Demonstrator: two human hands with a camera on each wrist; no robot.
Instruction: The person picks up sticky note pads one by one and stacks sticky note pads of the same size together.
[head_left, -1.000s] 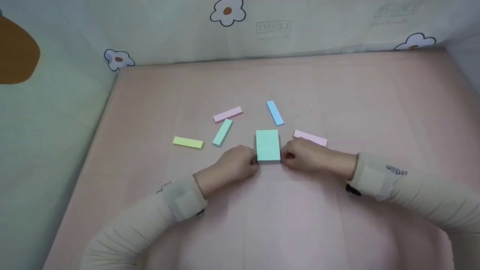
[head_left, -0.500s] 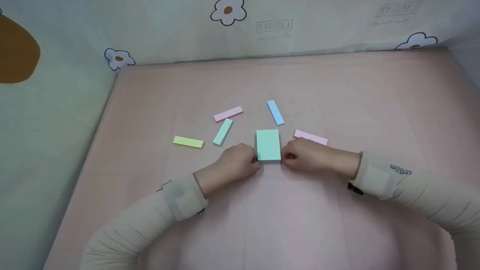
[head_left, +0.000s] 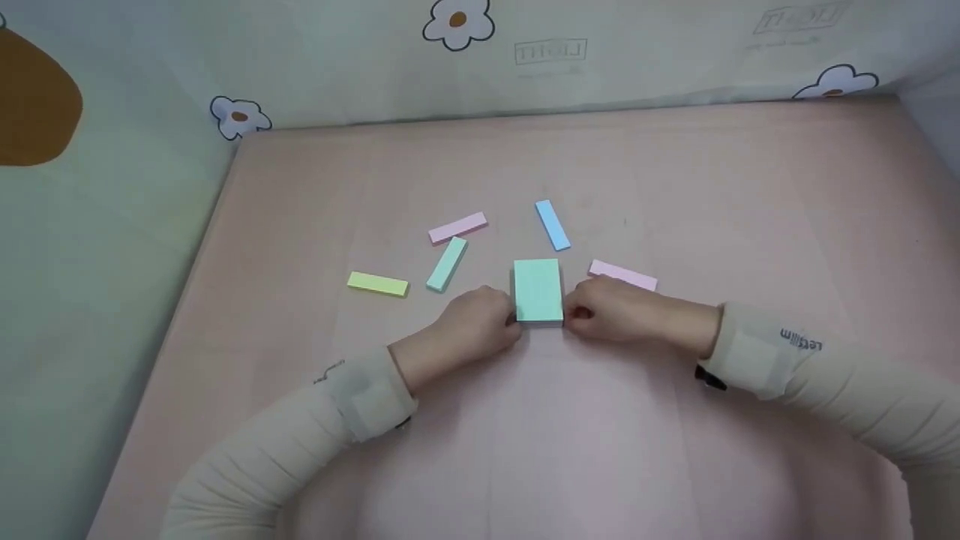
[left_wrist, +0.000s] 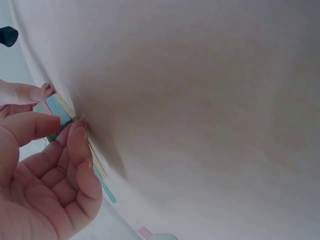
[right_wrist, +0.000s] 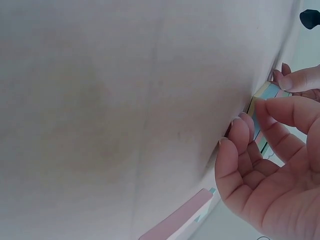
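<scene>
A: Center frame on the pink surface (head_left: 675, 187): stacked block pile (head_left: 538, 291), mint on top.

B: Yep, pinched from both sides, left hand (head_left: 474, 324) and right hand (head_left: 611, 313), fingers curled on it.

My left hand (head_left: 480, 324) and right hand (head_left: 604, 315) pinch the near corners of a mint-green stack (head_left: 538, 291) | pink table (head_left: 675, 187) | loose coloured strips lie beyond.

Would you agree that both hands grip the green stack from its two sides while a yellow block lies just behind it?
Not quite: the block just behind the green stack is blue, as the head view shows; the yellow block lies far left. Both hands, left hand and right hand, do grip it.
</scene>
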